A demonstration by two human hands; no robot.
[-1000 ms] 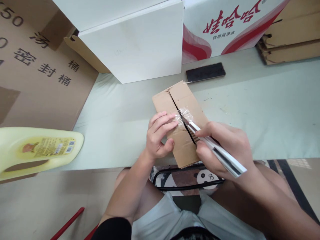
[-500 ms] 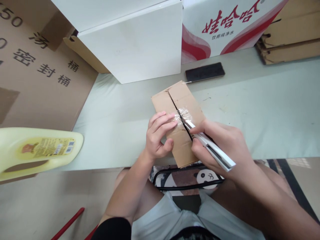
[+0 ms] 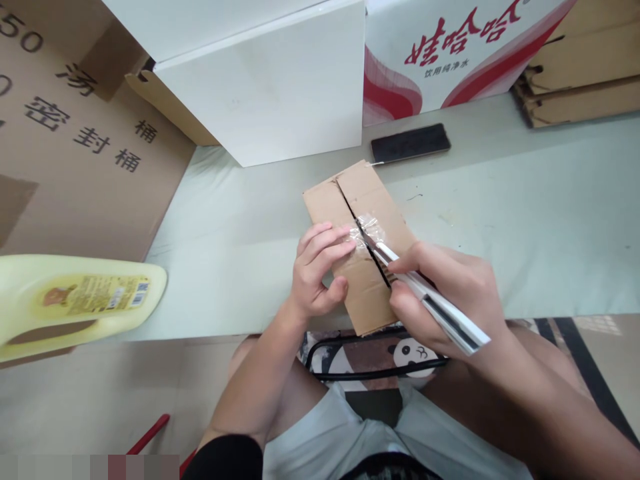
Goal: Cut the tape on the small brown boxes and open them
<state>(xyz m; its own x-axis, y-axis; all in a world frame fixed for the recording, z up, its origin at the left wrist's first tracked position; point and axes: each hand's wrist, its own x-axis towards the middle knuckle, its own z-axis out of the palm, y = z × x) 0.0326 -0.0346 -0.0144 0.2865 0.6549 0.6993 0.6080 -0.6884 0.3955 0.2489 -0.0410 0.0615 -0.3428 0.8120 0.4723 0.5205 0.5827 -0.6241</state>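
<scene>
A small brown cardboard box [image 3: 367,303] lies slanted on the table, its two flaps meeting along a dark slit. Clear tape [image 3: 371,227] crosses the middle of that slit, cut or torn at the gap. My left hand [image 3: 320,270] rests open on the left flap, fingertips at the tape and thumb near the flap's edge. In my right hand [image 3: 445,293] is a white utility knife [image 3: 427,293], gripped along its handle. The blade reaches into the slit beside the tape.
A black phone [image 3: 411,143] lies behind the box. White boxes [image 3: 270,93] and a red-and-white carton [image 3: 450,60] stand at the back. A large carton [image 3: 95,147] and a yellow jug [image 3: 85,297] are at left, folded cardboard [image 3: 585,100] at right.
My right hand has drawn the utility knife slightly back, toward the lower right. My left hand and the box stay in place.
</scene>
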